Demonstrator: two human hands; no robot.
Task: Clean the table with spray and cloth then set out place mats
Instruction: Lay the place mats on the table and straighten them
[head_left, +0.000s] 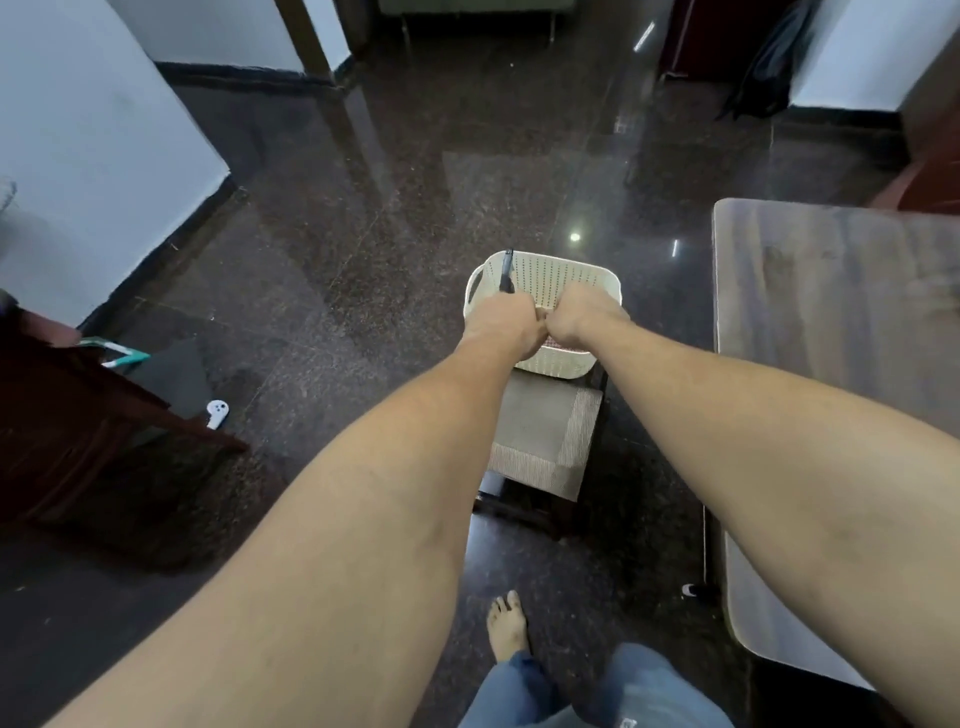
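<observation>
Supplies first: our left hand (498, 325) and right hand (584, 317) curl inside the perforated basket (571, 273), on what we cannot tell; next, lift out spray and cloth

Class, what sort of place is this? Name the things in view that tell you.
Probably a dining area in a home: a table, a polished dark stone floor, a woven place mat under a white basket, and the person's bare foot.

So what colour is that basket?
The basket is cream white, dotted with rows of small holes; the head view shows it.
</observation>
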